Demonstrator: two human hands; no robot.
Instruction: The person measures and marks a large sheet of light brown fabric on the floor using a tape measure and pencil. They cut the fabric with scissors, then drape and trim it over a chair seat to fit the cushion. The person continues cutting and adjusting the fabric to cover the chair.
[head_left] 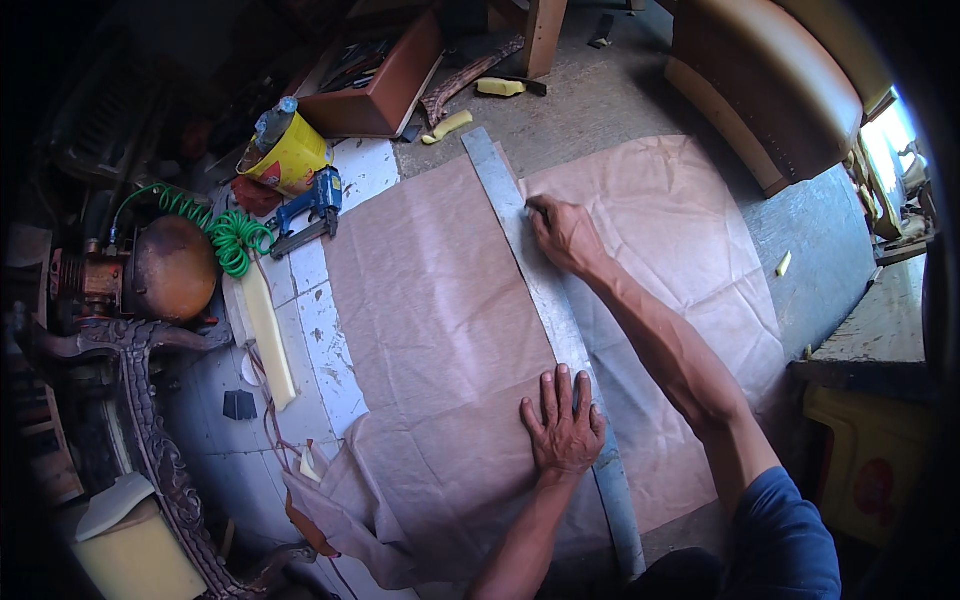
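Across the floor [580, 115], centre: one creased brownish fabric sheet [430, 260], under one long metal straightedge [545, 290] running near to far. Your left grip [565, 430]: released, palm down, fingers spread, fingertips on the straightedge's near half. Your right grip [567, 237]: curled by its far half, right edge; contents, if any, cannot be told. Left of the fabric: one blue staple gun [325, 197], one green coiled hose [238, 240]. Far left: one yellow bucket [300, 155].
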